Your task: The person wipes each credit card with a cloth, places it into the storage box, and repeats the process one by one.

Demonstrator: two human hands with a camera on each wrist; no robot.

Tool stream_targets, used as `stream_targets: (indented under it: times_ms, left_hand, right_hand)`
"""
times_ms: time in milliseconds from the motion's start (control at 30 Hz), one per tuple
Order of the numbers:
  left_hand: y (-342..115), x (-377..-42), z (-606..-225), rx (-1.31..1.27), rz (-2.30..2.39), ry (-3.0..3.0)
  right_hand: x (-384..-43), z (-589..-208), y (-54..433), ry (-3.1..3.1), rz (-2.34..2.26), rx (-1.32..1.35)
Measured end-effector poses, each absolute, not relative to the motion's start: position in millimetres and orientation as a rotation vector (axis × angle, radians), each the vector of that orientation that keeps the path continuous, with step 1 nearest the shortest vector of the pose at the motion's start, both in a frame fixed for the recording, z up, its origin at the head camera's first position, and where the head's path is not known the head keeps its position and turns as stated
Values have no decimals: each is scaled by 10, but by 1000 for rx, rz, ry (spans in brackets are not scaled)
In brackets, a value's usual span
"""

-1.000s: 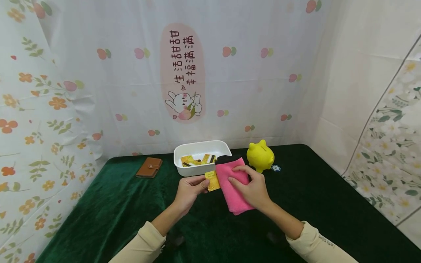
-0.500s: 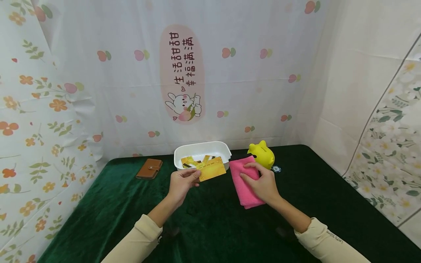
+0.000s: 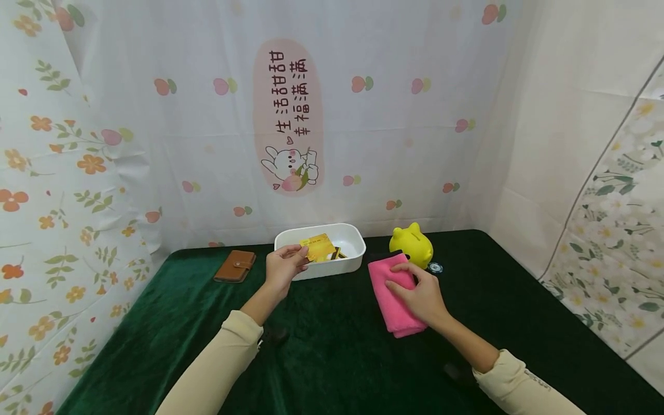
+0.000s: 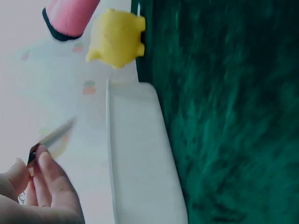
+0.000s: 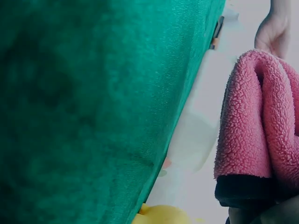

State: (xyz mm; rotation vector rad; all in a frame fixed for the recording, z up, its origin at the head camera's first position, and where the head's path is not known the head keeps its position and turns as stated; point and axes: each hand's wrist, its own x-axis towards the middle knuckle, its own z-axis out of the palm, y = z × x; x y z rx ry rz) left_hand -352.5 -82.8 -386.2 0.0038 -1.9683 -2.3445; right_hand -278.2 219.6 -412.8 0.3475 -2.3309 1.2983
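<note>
In the head view my left hand (image 3: 282,270) pinches a gold bank card (image 3: 317,246) by its near left edge, above the white plastic bin (image 3: 334,267). The left wrist view shows this card (image 4: 58,132) nearly edge-on between thumb and fingers, apart from the bin. Other cards (image 3: 338,255) lie inside the bin, partly hidden behind the held one. My right hand (image 3: 422,295) grips a folded pink fleece cloth (image 3: 388,291) with a black border, raised over the table. Up close in the right wrist view, the cloth (image 5: 247,126) hangs in thick folds.
Right of the bin stands a yellow piggy bank (image 3: 412,244), a poker chip (image 3: 435,267) beside it. On the left lies a brown wallet (image 3: 236,266) with a strap. Dark green velvet (image 3: 332,357) covers the table, and a printed curtain (image 3: 363,138) hangs behind.
A second ago the card was against the pink cloth. My left hand has drawn it away, then carried it up and left over the bin. The right hand moved right with the cloth.
</note>
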Motion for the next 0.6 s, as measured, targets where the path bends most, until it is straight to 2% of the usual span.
stream_targets:
  times_ms: [300,600]
  left_hand:
    - [-858,-3589,-3912,72,-2250,-2136]
    - [-854,-3332,-4062,-84,-2025,-2402]
  right_hand:
    - [-2802,-4156,2218,-2424,1298,390]
    - [-2800,-4262,2286,-2687,1335,451]
